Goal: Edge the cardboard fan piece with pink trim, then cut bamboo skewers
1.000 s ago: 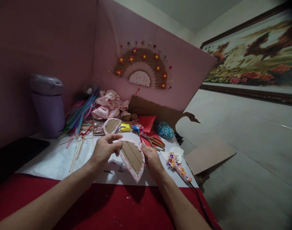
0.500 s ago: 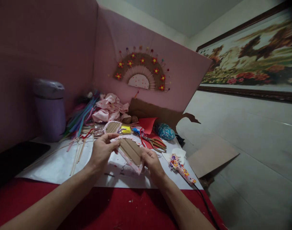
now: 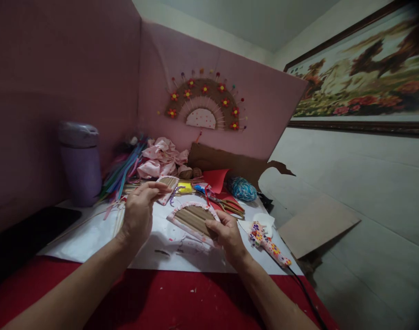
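Observation:
My right hand grips a half-round cardboard piece by its right end, thumb on the bare brown face. Pink-and-white fabric is folded over its edges, gathered along the curve. My left hand is off this piece, fingers stretched to the right with nothing visible in them. Behind its fingertips lies a second fabric-edged cardboard piece, partly covered by the hand; whether they touch is unclear. A yellow packet and gold-handled scissors lie just beyond the held piece.
A flower-patterned glue gun with a cord lies at right. Blue yarn, red paper, crumpled pink fabric and thin sticks are spread behind. A purple tumbler stands left. A flower-decorated cardboard arch hangs on the pink panel.
My left hand has let go of the cardboard piece and moved left and up. The piece, held by my right hand alone, has turned flatter. The view has shifted slightly.

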`<state>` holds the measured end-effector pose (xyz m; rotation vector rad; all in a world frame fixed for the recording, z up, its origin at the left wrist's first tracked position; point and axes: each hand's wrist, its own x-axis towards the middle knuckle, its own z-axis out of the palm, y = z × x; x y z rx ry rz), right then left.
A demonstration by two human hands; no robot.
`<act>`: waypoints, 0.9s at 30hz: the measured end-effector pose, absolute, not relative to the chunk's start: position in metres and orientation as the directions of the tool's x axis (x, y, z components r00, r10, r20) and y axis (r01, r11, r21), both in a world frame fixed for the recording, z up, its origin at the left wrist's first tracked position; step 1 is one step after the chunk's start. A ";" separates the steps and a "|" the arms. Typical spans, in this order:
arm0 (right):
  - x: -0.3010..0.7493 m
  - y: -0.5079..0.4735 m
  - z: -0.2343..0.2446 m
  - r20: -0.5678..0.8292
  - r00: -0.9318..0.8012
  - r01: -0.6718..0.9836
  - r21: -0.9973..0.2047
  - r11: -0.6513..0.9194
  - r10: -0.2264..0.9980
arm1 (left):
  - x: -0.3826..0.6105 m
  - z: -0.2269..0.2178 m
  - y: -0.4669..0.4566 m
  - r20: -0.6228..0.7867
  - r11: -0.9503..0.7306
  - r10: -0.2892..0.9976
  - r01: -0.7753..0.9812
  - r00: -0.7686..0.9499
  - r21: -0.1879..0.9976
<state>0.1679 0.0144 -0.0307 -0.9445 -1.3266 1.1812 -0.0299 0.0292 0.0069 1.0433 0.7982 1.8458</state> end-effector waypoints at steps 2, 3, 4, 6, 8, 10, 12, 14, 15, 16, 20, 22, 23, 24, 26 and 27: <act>0.168 0.016 -0.032 0.215 -0.091 -0.084 -0.975 0.207 0.972 | -0.035 0.013 0.031 0.274 -0.380 0.922 -0.516 -0.272 0.767; 0.168 0.016 -0.032 0.228 -0.074 -0.078 -0.972 0.223 0.971 | -0.038 0.015 0.032 0.252 -0.356 0.933 -0.559 -0.256 0.749; 0.168 0.017 -0.032 0.247 -0.056 -0.066 -0.968 0.244 0.967 | -0.040 0.017 0.032 0.240 -0.339 0.940 -0.580 -0.242 0.740; 0.170 0.019 -0.032 0.286 -0.026 -0.029 -0.958 0.285 0.958 | -0.042 0.018 0.033 0.242 -0.326 0.945 -0.583 -0.219 0.744; 0.172 0.022 -0.031 0.311 -0.011 -0.004 -0.951 0.311 0.950 | -0.040 0.016 0.034 0.250 -0.319 0.948 -0.548 -0.199 0.773; 0.174 0.024 -0.031 0.322 -0.004 0.003 -0.947 0.322 0.947 | -0.037 0.011 0.035 0.263 -0.323 0.946 -0.487 -0.190 0.812; 0.175 0.025 -0.031 0.327 -0.005 0.003 -0.945 0.327 0.945 | -0.033 0.007 0.035 0.293 -0.350 0.935 -0.379 -0.200 0.857; 0.176 0.025 -0.031 0.327 -0.013 0.003 -0.945 0.327 0.945 | -0.028 0.002 0.033 0.377 -0.415 0.904 -0.200 -0.201 0.888; 0.175 0.024 -0.032 0.325 -0.020 0.004 -0.946 0.325 0.946 | -0.025 0.000 0.032 0.446 -0.467 0.876 -0.089 -0.184 0.880; 0.174 0.023 -0.032 0.323 -0.030 0.004 -0.946 0.323 0.946 | -0.022 -0.002 0.030 0.527 -0.530 0.837 0.025 -0.147 0.848; 0.169 0.017 -0.033 0.314 -0.095 0.003 -0.949 0.316 0.945 | -0.012 -0.009 0.025 0.793 -0.769 0.601 0.345 0.102 0.538; 0.167 0.014 -0.033 0.319 -0.134 0.009 -0.946 0.323 0.938 | -0.009 -0.012 0.025 0.843 -0.814 0.506 0.425 0.183 0.397; 0.165 0.012 -0.032 0.326 -0.151 0.019 -0.943 0.332 0.933 | -0.008 -0.013 0.025 0.856 -0.819 0.476 0.455 0.202 0.349; 0.164 0.010 -0.031 0.333 -0.167 0.034 -0.939 0.343 0.928 | -0.008 -0.014 0.025 0.863 -0.819 0.456 0.480 0.215 0.314; 0.162 0.006 -0.029 0.347 -0.189 0.073 -0.928 0.365 0.919 | -0.007 -0.014 0.025 0.864 -0.816 0.441 0.509 0.243 0.273; 0.161 0.004 -0.028 0.353 -0.198 0.092 -0.922 0.376 0.915 | -0.007 -0.014 0.025 0.861 -0.817 0.438 0.513 0.258 0.262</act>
